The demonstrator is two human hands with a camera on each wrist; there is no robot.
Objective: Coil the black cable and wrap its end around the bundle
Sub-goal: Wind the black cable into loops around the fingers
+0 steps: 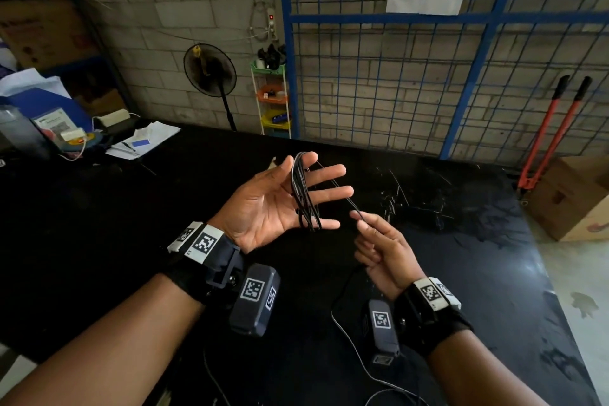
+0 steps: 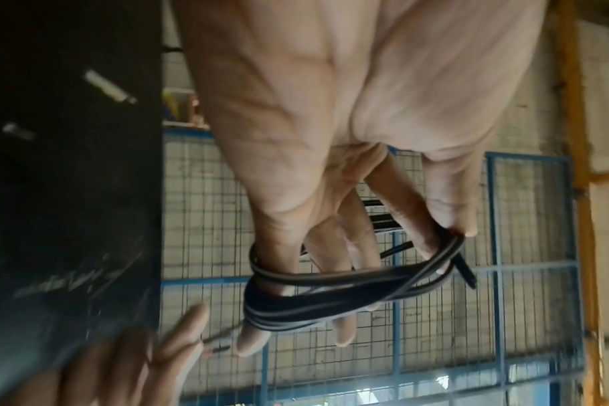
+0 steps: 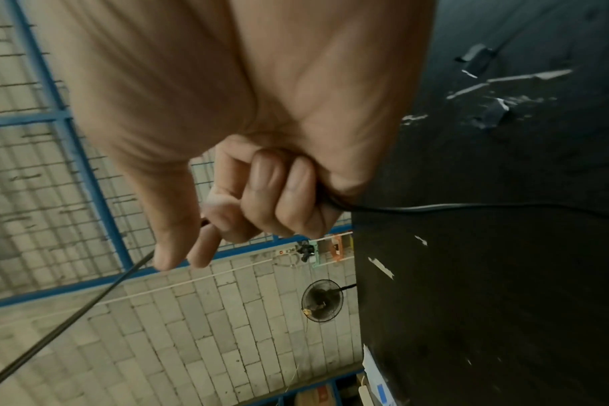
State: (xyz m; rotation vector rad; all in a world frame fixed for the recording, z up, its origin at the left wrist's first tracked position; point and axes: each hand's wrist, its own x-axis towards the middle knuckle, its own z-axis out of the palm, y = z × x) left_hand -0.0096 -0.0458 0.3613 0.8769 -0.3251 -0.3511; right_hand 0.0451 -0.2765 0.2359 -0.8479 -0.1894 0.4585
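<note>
My left hand (image 1: 283, 198) is held palm up above the black table (image 1: 131, 214), fingers straight and spread. Several loops of the black cable (image 1: 304, 194) hang round it, from beside the thumb down to the little finger; the left wrist view shows the same coil (image 2: 331, 291) lying across the fingers (image 2: 341, 247). A taut strand runs from the coil to my right hand (image 1: 362, 221), which pinches it between thumb and forefinger, the other fingers (image 3: 279, 197) curled round the cable. The loose remainder (image 1: 342, 333) trails from that fist down onto the table toward me.
Torn scraps of tape (image 1: 402, 198) litter the table behind my hands. Papers and small devices (image 1: 138, 142) lie at its far left. A blue wire-mesh partition (image 1: 428, 76), a standing fan (image 1: 211, 72), red bolt cutters (image 1: 553, 128) and a cardboard box (image 1: 573, 201) stand beyond the edges.
</note>
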